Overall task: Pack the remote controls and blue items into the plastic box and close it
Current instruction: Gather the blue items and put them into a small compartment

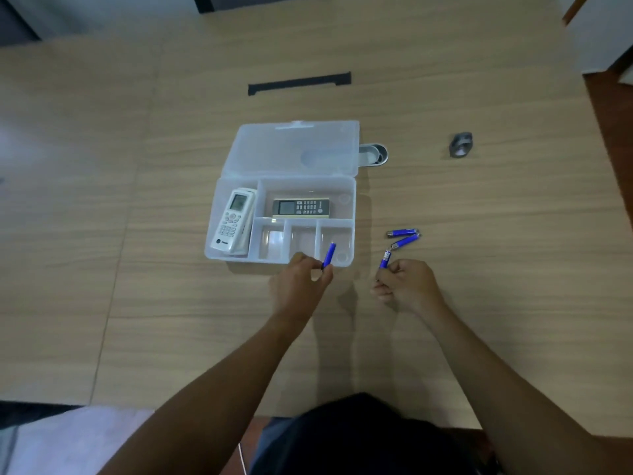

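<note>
Wooden tabletop [445, 320], open plastic box [239, 258] at 12 o'clock of left hand [301, 286] pinching blue item [329, 254] over its near rim, right hand [407, 282] gripping second blue item [385, 260], two more [403, 232] at its 12 o'clock.

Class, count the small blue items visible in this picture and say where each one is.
4. One in the left hand, blue item over the box; one in the right hand; two on the table right of the box. More could be hidden in the fists.
</note>
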